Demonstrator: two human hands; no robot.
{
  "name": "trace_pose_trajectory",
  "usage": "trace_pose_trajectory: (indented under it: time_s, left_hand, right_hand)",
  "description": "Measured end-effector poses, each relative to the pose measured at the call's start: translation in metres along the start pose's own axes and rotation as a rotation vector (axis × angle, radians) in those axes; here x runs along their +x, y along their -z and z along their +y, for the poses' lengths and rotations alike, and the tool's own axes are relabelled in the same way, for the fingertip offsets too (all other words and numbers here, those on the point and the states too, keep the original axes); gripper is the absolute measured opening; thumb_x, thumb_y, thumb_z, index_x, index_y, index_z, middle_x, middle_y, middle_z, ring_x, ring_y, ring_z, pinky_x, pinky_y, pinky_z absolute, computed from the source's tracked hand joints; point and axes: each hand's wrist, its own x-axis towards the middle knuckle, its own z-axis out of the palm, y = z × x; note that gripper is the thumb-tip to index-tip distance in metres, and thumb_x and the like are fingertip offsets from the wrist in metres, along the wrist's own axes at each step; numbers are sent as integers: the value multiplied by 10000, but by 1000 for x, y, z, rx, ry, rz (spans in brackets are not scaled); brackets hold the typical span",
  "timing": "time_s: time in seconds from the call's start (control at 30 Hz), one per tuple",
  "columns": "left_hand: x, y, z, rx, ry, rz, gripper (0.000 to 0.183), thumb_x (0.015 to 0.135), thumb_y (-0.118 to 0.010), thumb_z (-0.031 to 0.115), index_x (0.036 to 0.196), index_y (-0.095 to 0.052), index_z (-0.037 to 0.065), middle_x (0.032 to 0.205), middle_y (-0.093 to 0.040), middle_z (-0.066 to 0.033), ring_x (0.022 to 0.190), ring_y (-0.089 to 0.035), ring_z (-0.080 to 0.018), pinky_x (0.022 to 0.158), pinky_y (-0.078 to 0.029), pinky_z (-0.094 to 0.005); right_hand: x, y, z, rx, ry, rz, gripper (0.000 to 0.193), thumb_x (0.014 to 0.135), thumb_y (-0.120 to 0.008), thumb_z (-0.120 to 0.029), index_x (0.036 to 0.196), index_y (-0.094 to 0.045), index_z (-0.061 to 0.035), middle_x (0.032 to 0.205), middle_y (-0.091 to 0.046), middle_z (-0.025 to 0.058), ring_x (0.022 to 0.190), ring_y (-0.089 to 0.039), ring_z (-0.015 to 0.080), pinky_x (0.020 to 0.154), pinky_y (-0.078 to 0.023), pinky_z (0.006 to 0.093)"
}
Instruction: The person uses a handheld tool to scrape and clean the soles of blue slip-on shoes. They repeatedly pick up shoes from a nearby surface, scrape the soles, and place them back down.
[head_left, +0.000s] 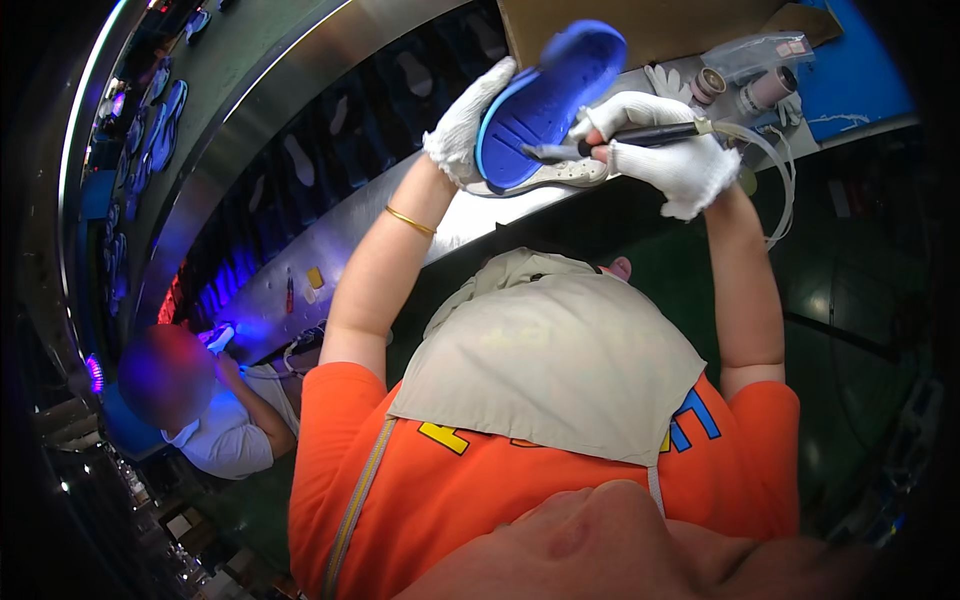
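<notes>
In the head view, a worker in white gloves holds a blue shoe sole (530,120) raised above a metal bench (465,217). The left hand (465,125) grips its left rim, fingers curled along the edge. The right hand (660,145), at the sole's right, closes around a black-handled tool (655,135), its fingertips pinched near the front and its narrow grey tip over the sole's grooved inner face. Whether the tip touches cannot be told.

The sole looks light, springy and hardly fragile, likely foam or rubber that flexes if squeezed; gloves should grip it well. The raised rim seems the best hold, leaving the inner face free. Its far end is blurred.

Directly beneath the sole, a white dotted sole (575,173) lies partly hidden, crowding the space below. Right of the sole, a clear tube (783,170) loops past the right wrist and could snag. Beyond the right hand, upper right of the sole, sit pale pink containers (770,88), a clear plastic bag (755,55) and what looks like a loose white glove (665,80). Cardboard (680,30) lies behind the sole; well to its lower left, a co-worker in a white shirt (230,445) sits beside the line.
</notes>
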Motion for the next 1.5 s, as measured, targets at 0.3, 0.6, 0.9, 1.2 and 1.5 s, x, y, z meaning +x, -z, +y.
trace_pose_trajectory:
  time_s: [0.3,0.6,0.9,1.2,1.5]
  left_hand:
    - [3,17,-33,-465,-189,-118,653,893,-355,512,1267,-454,-13,1169,-550,-253,990,-589,-397,912,-468,-498]
    - [-7,14,-46,-438,-312,9,516,870,-438,444,1165,-537,32,1056,-618,-164,925,-613,-285,897,-481,-417]
    - [-20,-1,-44,-705,-186,-291,607,890,-367,488,1269,-461,24,1191,-555,-199,1006,-586,-361,913,-471,-477]
    - [-22,-3,-35,-461,-218,-167,560,904,-359,468,1234,-508,41,1138,-600,-156,984,-614,-304,905,-482,-449]
    - [-20,-3,-14,-220,-277,100,496,934,-364,436,1165,-528,29,1018,-622,-148,874,-631,-250,799,-538,-383]
  right_hand:
    - [-2,-56,4,223,-32,61,69,769,-647,-10,836,-632,-16,858,-643,46,810,-603,102,741,-494,255]
    - [6,-72,9,-34,174,279,121,812,-634,-22,927,-616,11,872,-648,60,788,-606,91,711,-496,234]
    - [33,-47,14,120,225,583,132,851,-625,-34,975,-609,9,894,-658,65,767,-614,88,711,-507,230]
    - [47,-33,23,387,233,594,149,833,-643,-27,966,-592,18,921,-653,108,822,-629,121,773,-516,260]
    - [38,-20,10,-215,400,343,204,763,-614,99,942,-630,3,968,-641,81,890,-623,137,811,-505,265]
